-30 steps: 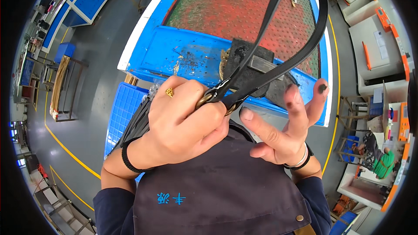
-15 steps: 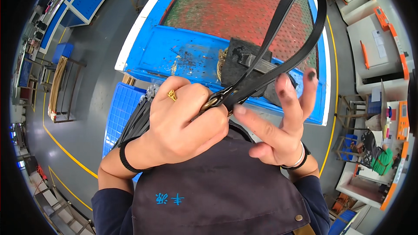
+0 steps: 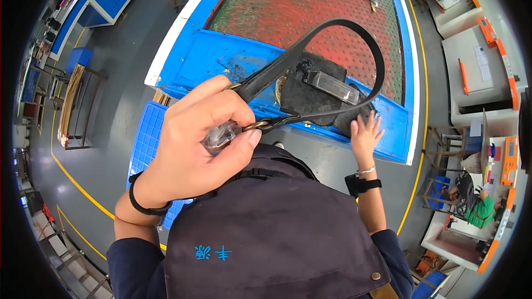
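Note:
My left hand is raised close to the camera and grips a black strap at its brass ring end, together with a small clear plastic bag. The strap loops up and over the blue worktable. My right hand reaches down with spread fingers onto a black block that carries a grey metal bar, at the table's near edge.
The table has a red-green studded mat behind the blue strip. A blue plastic crate stands on the grey floor to my left. Workbenches with orange tools line the right, where another person in green sits.
My right hand let go near the strap and dropped to the black block on the table. My left hand lifted closer, still holding the strap end; the loop swung right.

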Motion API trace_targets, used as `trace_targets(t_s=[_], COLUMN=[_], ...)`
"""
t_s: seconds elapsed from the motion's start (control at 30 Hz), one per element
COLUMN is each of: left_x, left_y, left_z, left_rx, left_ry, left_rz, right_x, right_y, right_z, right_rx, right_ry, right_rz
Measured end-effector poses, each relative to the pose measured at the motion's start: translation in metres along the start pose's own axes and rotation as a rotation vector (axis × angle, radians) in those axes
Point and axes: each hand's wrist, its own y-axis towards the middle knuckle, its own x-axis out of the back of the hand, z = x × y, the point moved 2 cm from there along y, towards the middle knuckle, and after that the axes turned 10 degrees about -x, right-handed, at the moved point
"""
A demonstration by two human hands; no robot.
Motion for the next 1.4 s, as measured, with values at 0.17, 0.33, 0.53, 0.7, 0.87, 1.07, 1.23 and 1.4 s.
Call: trace_targets(t_s=[0.17,0.33,0.53,0.7,0.87,1.07,1.23,1.4], left_x=[0.002,0.005,0.000,0.003,0.004,0.008,0.012,0.011], left_y=[-0.002,0.005,0.002,0.006,0.005,-0.003,-0.003,0.003], left_z=[-0.002,-0.004,-0.003,-0.013,-0.014,-0.010,-0.008,-0.010], left_rx=[0.099,0.119,0.091,0.114,0.064,0.060,-0.105,-0.240], left_ry=[-0.081,-0.099,-0.141,-0.193,-0.185,-0.115,0.091,0.186], left_rz=[-0.021,0.042,0.084,0.103,0.126,0.104,0.124,0.130], right_x=[0.007,0.094,0.224,0.244,0.245,0.225,0.131,0.019], right_y=[0.015,0.045,0.001,-0.010,-0.008,0.003,0.026,-0.004], right_z=[0.001,0.014,0.122,0.149,0.154,0.116,0.058,0.012], right_rx=[-0.027,0.024,0.781,0.969,0.994,0.673,0.063,0.076], right_ry=[-0.009,0.536,0.667,0.571,0.562,1.031,0.943,0.115], right_rz=[0.153,-0.075,-0.276,-0.227,-0.245,-0.472,-0.274,0.071])
